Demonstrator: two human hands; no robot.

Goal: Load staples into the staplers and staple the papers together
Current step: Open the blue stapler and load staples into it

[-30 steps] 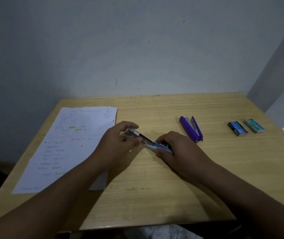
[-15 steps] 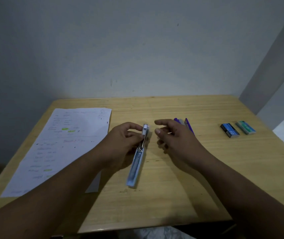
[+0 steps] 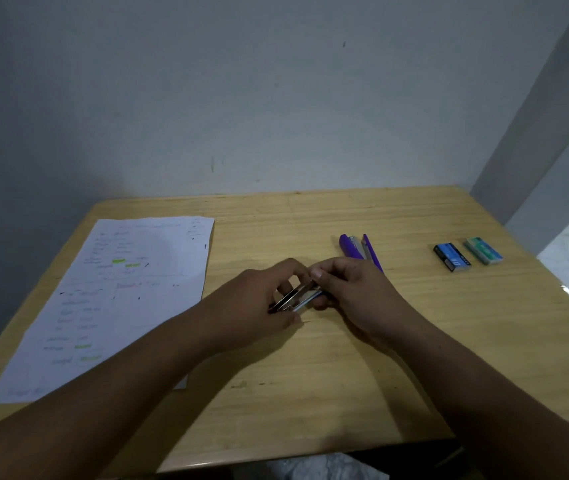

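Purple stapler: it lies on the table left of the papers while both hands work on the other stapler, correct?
Not quite. The head view shows the purple stapler on the table to the right of the papers, just beyond the right hand. The rest holds: the left hand and right hand both grip the other stapler.

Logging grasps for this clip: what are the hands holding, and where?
Both hold one stapler: left hand at its near-left end, right hand at its far-right end.
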